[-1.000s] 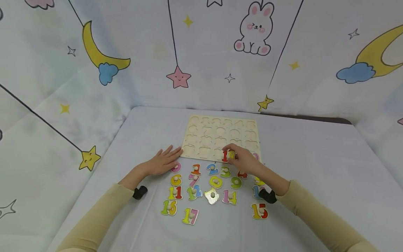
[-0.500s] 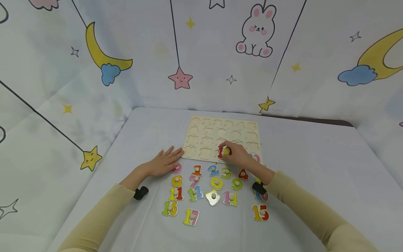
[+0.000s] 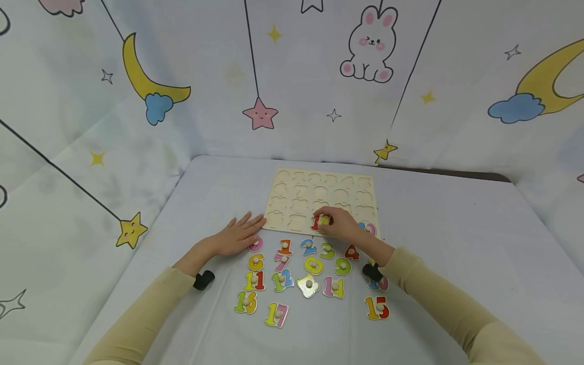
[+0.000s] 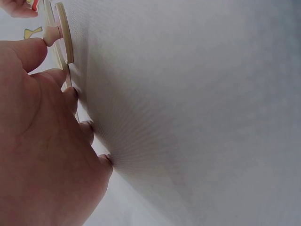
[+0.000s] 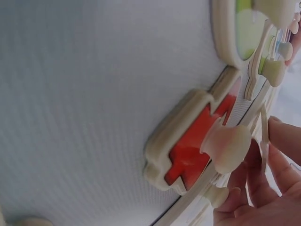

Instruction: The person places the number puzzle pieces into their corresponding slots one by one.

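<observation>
My right hand (image 3: 339, 224) holds a wooden number piece (image 3: 316, 223) with a red 1 and a yellow second digit over the board's near row; fingers partly cover that digit. In the right wrist view the piece (image 5: 264, 136) shows edge-on between thumb and fingers. The pale wooden puzzle board (image 3: 319, 191) has rows of shallow recesses. Flat on the table, fingers spread, my left hand (image 3: 236, 235) reaches the board's near left corner. Its thumb is at the knob of the pink 0 piece (image 4: 67, 33) in the left wrist view.
Knobbed number pieces lie in rows before the board, among them the red 4 (image 3: 352, 252), the 15 (image 3: 376, 308) and the 17 (image 3: 276, 315). A shiny piece (image 3: 307, 286) lies among them. Another two-coloured piece (image 3: 367, 228) is at the board's near right corner.
My right hand has shifted left along the board's near row with the number piece, uncovering the red 4. The left hand stays in place.
</observation>
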A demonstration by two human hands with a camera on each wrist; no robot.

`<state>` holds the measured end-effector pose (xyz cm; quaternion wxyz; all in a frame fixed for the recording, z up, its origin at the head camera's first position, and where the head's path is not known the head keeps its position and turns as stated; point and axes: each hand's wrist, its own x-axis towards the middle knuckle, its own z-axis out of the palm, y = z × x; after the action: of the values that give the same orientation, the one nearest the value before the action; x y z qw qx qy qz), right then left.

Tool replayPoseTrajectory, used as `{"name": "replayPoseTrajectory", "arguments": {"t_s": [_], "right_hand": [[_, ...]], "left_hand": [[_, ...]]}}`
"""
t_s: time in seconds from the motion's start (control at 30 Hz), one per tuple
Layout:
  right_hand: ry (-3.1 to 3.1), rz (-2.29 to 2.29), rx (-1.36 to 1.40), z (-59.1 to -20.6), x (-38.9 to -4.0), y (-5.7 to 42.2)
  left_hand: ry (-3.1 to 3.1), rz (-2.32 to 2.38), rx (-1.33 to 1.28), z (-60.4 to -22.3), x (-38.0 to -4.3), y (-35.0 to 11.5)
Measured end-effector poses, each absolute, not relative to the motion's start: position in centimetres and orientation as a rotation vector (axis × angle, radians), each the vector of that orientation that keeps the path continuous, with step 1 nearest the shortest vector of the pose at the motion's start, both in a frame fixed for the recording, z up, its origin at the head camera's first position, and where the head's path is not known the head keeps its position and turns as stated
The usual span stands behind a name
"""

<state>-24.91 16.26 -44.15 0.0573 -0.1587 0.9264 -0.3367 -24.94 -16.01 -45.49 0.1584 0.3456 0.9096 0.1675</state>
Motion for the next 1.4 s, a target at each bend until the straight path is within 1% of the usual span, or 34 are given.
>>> {"name": "replayPoseTrajectory", "arguments": {"t_s": [0.3, 0.53, 0.7, 1.07, 1.4], "right_hand": [[2.882, -0.92, -0.559, -44.5, -25.1, 16.2], [2.96, -0.742, -0.562, -44.5, -25.0, 15.7], [3.0, -0.592, -0.617, -44.1, -24.5, 15.2], [2.902, -0.457, -0.639, -44.0, -22.5, 14.6], [2.834, -0.367, -0.758, -43.1, -19.9, 14.2]], "left_hand": [[2.601, 0.479, 0.984, -45.6, -25.0, -16.0], [2.598, 0.475, 0.99, -45.5, -25.0, -16.1], [2.6, 0.464, 0.992, -45.6, -25.1, -16.1], [2.601, 0.466, 0.988, -45.7, -25.0, -16.1], [2.599, 0.464, 0.988, -45.6, -25.0, -16.2]]}}
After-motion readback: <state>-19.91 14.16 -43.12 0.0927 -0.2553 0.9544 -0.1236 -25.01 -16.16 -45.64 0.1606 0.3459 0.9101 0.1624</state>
